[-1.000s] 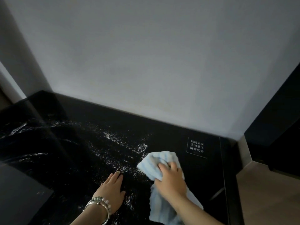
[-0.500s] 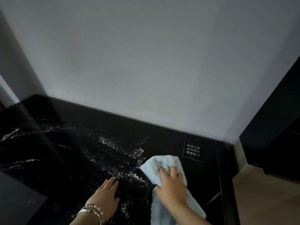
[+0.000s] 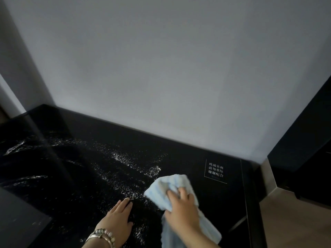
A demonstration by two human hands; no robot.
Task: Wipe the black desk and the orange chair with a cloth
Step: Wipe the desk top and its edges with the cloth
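Grey wall [image 3: 179,68] backs the black desk [image 3: 188,158], whose glossy top carries streaks of white specks [image 3: 125,158] and a small printed label [image 3: 215,171] near the right edge. Light blue cloth [image 3: 172,185] lies bunched on the desk just left of the label, right hand [image 3: 180,210] on top with fingers curled into it, gripping. Left hand [image 3: 116,222], beaded bracelet [image 3: 103,235] at the wrist, rests flat on the desk beside the cloth, fingers straight, holding nothing.

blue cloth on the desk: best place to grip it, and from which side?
Grip the bunched far end of the blue cloth, from above, as the right hand does now. That end is crumpled thick on the black desk, so fingers can curl round a fold; the near end trails flat and limp.
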